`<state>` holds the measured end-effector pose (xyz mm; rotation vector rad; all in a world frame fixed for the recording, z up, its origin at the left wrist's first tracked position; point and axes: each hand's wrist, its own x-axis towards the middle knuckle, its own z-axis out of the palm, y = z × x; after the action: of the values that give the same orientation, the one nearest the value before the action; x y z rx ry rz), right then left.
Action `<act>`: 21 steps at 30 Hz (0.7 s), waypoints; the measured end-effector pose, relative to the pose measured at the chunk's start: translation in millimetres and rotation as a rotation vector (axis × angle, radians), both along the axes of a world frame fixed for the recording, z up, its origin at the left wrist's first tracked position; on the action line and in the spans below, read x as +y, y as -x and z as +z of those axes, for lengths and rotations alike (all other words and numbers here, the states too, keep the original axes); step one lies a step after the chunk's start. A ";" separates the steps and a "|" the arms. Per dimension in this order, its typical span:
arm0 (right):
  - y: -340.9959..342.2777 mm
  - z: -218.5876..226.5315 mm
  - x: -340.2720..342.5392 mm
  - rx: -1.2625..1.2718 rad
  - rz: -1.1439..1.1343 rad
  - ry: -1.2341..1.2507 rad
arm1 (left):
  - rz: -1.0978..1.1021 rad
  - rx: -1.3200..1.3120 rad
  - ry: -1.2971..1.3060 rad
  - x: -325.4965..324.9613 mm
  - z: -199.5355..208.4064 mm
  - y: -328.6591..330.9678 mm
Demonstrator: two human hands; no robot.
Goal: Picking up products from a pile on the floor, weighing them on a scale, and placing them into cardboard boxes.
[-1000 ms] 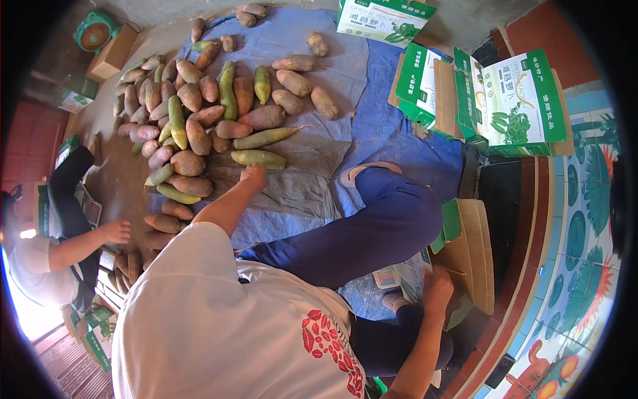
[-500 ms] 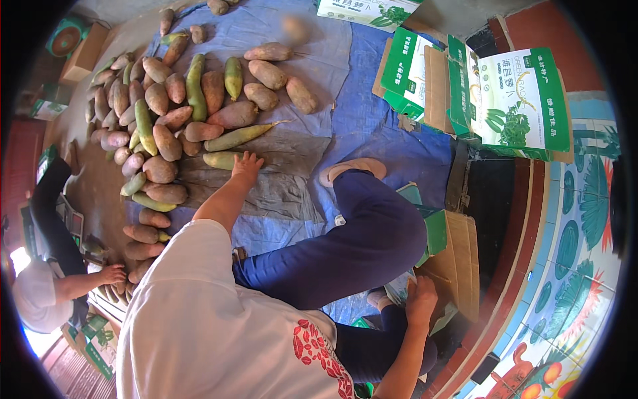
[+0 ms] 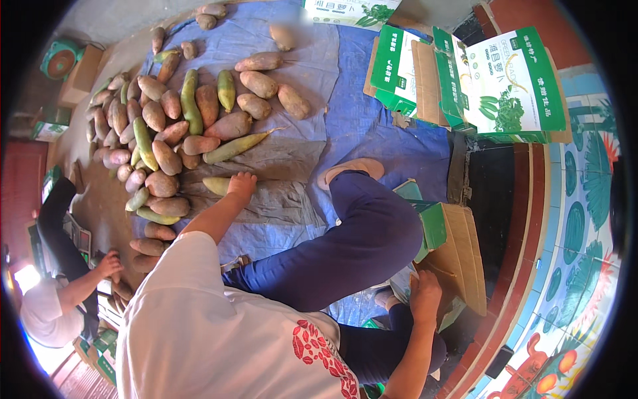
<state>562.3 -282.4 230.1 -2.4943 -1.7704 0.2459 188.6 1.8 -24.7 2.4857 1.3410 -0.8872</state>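
Observation:
My left hand (image 3: 242,186) is closed round the right end of a green radish (image 3: 215,185), low over the dark cloth. Just beyond lies another long green radish (image 3: 239,146) with a thin tail. A heap of brownish-pink sweet potatoes (image 3: 154,116) with a few green radishes among them spreads to the left. Down on the right, my right hand (image 3: 425,294) has its fingers curled over the edge of an opened cardboard box (image 3: 460,256) with green outer sides. What lies inside that box is mostly hidden by my hand and leg.
Green and white printed cartons (image 3: 505,86) stand at the far right, one with raised flaps. A blue tarp (image 3: 389,143) covers the floor. My bent knee (image 3: 392,233) rises between my hands. At the left another person's hand (image 3: 109,265) is near more sweet potatoes. A tiled wall (image 3: 571,226) bounds the right.
My left hand's fingers have gone from spread to closed on the green radish, which has shifted a little toward me. My right hand stays at the box. The other person's hand has lifted slightly.

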 end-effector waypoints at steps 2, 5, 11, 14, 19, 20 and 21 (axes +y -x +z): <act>1.9 -1.9 0.2 -0.001 0.030 -0.007 | 0.066 -0.073 -0.027 4.9 5.7 8.6; -2.3 -3.2 -7.9 -0.029 -0.009 0.056 | 0.173 -0.246 -0.016 9.2 36.4 -5.3; -6.7 -3.1 -6.4 -0.026 -0.022 0.031 | 0.337 -0.674 -0.024 12.7 68.4 -11.9; -8.0 -12.5 -4.2 -0.045 -0.009 -0.010 | 0.329 -0.958 -0.088 24.3 83.8 -18.1; -11.2 -33.8 -24.9 -0.110 -0.131 0.117 | 0.280 -1.157 -0.220 32.0 188.3 -96.3; -6.7 -23.1 -16.8 -0.118 -0.087 0.121 | 0.356 -1.465 -0.010 45.5 199.8 -96.1; -4.2 -15.2 -10.5 -0.079 -0.134 0.167 | 0.249 -1.518 -0.087 62.7 206.7 -98.9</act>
<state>566.6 -292.8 214.9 -2.7624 -1.6649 0.3021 287.5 64.5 182.0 1.9397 0.9408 0.9915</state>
